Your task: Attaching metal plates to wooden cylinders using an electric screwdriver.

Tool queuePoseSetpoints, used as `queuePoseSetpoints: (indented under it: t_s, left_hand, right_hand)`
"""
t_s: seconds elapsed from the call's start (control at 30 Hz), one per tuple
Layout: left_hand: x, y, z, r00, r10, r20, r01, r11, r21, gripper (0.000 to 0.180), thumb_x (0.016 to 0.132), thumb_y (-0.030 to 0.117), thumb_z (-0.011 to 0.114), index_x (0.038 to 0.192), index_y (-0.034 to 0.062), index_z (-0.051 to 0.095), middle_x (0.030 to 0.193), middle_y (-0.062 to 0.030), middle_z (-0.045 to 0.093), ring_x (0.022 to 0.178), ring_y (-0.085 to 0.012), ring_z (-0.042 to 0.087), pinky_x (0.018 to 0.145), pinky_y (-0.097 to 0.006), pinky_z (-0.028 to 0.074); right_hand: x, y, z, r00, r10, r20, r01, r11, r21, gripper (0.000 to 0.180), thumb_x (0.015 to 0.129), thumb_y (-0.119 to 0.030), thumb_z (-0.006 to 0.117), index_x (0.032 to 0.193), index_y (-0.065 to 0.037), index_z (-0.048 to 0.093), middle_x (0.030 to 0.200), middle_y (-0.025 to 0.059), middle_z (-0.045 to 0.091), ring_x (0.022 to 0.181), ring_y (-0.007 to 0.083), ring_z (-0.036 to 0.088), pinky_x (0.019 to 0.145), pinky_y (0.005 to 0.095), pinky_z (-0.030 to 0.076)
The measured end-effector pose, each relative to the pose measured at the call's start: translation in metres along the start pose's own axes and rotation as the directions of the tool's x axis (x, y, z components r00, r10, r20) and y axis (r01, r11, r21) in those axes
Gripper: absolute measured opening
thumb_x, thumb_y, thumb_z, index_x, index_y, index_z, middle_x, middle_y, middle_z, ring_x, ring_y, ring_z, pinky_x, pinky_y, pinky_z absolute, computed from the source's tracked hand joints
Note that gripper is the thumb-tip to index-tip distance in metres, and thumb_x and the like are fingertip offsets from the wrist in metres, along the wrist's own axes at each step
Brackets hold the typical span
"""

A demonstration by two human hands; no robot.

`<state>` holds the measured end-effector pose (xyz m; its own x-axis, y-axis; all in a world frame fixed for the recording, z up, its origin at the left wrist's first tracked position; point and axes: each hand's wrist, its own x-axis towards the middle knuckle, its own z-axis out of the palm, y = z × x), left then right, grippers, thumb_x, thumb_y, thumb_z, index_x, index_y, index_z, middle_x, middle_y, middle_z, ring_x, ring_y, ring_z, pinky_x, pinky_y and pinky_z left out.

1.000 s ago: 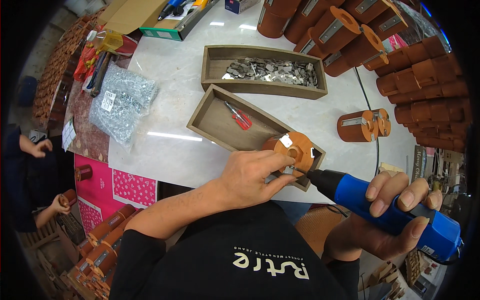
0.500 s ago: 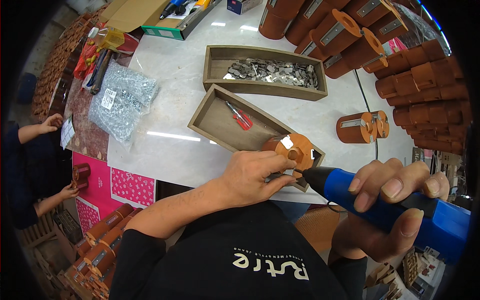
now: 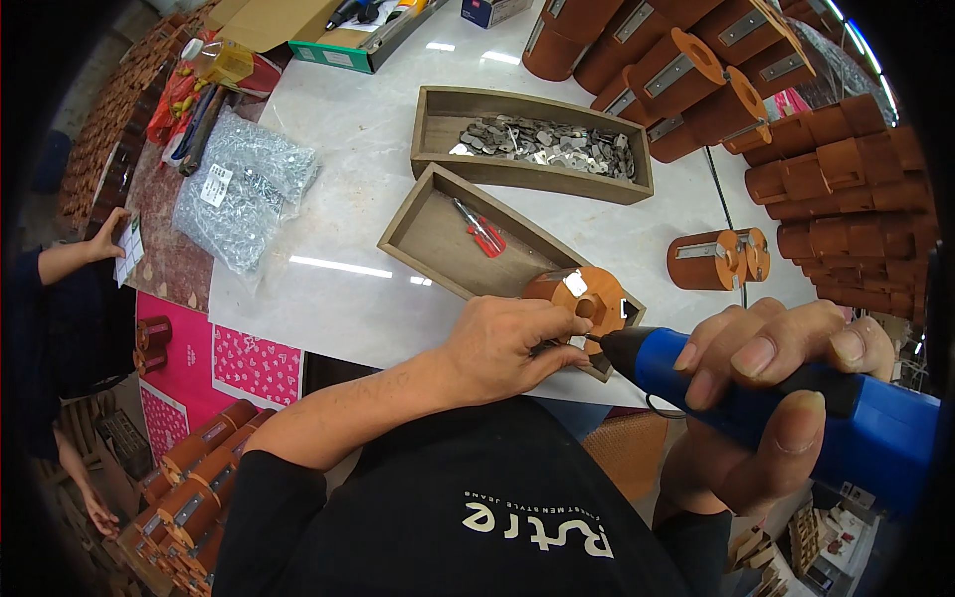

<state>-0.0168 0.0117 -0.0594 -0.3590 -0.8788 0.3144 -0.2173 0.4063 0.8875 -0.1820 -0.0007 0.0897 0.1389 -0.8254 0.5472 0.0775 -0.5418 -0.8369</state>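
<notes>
A blue electric screwdriver (image 3: 662, 363) with a black nose is gripped in my right hand (image 3: 766, 388). Its thin bit reaches the end face of an orange-brown wooden cylinder (image 3: 605, 286). That cylinder rests at the near right end of a long wooden box (image 3: 428, 254), with small shiny metal plates on its end face. Beside the bit tip, my left hand (image 3: 507, 343) pinches thumb and forefinger together against the cylinder; whatever is between them is too small to make out. In the same box lies a small screwdriver (image 3: 484, 237) with a red clear handle.
Behind stands another wooden box (image 3: 537, 177) of small metal plates. Finished-looking cylinders (image 3: 706, 261) lie to the right, with stacks (image 3: 836, 179) beyond. At left are a plastic bag of screws (image 3: 244, 194) and a bottle (image 3: 229, 65). A co-worker's hand (image 3: 107, 237) holds a card.
My hands and the blue screwdriver stay almost in place at the cylinder. The co-worker's lower hand has let go of a small cylinder at left and moved down toward the stacked cylinders.
</notes>
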Motion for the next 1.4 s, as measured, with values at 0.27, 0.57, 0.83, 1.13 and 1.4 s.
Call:
queuePoseSetpoints:
  t_s: [0.27, 0.57, 0.83, 1.13, 1.4]
  left_hand:
    - [0.000, -0.001, -0.001, 0.999, -0.040, 0.019, 0.040, 0.999, -0.006, 0.031, 0.079, 0.017, 0.081, 0.105, 0.0037, 0.070, 0.086, -0.0109, 0.071, 0.072, -0.0245, 0.070, 0.062, -0.032, 0.055]
    - [0.000, 0.000, 0.000, 0.998, -0.060, -0.006, 0.060, 0.998, -0.015, 0.029, 0.080, 0.026, 0.078, 0.101, 0.0069, 0.069, 0.081, -0.0091, 0.069, 0.070, -0.0270, 0.068, 0.061, -0.035, 0.053]
    - [-0.001, 0.001, -0.003, 0.996, -0.081, 0.028, 0.082, 0.996, -0.030, 0.036, 0.077, 0.018, 0.082, 0.106, 0.0040, 0.069, 0.090, -0.0118, 0.071, 0.078, -0.0268, 0.070, 0.067, -0.033, 0.056]
    - [-0.001, 0.002, -0.002, 0.998, -0.067, 0.019, 0.067, 0.998, -0.009, 0.036, 0.076, 0.017, 0.082, 0.107, 0.0046, 0.068, 0.092, -0.0111, 0.071, 0.078, -0.0272, 0.070, 0.067, -0.034, 0.056]
    - [-0.001, 0.004, -0.001, 0.997, -0.081, 0.012, 0.081, 0.997, 0.001, 0.033, 0.078, 0.019, 0.079, 0.106, 0.0065, 0.067, 0.090, -0.0100, 0.070, 0.076, -0.0269, 0.070, 0.065, -0.035, 0.055]
  right_hand:
    - [0.000, 0.001, 0.003, 1.000, 0.018, 0.013, -0.018, 1.000, -0.001, 0.040, 0.090, -0.024, 0.065, 0.121, -0.008, 0.045, 0.087, 0.0088, 0.060, 0.057, 0.0153, 0.058, 0.059, 0.0357, 0.053]
    - [0.001, 0.005, 0.005, 0.999, 0.035, 0.028, -0.035, 0.999, 0.005, 0.041, 0.089, -0.024, 0.068, 0.120, -0.008, 0.045, 0.086, 0.0083, 0.060, 0.056, 0.0154, 0.058, 0.058, 0.0351, 0.053]
    - [0.001, 0.008, 0.005, 0.998, 0.043, 0.034, -0.044, 0.999, 0.012, 0.042, 0.088, -0.025, 0.070, 0.119, -0.009, 0.046, 0.085, 0.0079, 0.060, 0.056, 0.0154, 0.058, 0.058, 0.0346, 0.054]
    - [0.001, 0.010, 0.006, 0.997, 0.060, 0.053, -0.061, 0.998, 0.018, 0.044, 0.087, -0.025, 0.073, 0.118, -0.009, 0.046, 0.083, 0.0074, 0.061, 0.055, 0.0154, 0.059, 0.057, 0.0340, 0.054]
    - [0.000, 0.012, 0.008, 0.993, 0.085, 0.080, -0.087, 0.996, 0.015, 0.045, 0.086, -0.026, 0.075, 0.117, -0.010, 0.047, 0.082, 0.0069, 0.061, 0.054, 0.0154, 0.059, 0.056, 0.0335, 0.054]
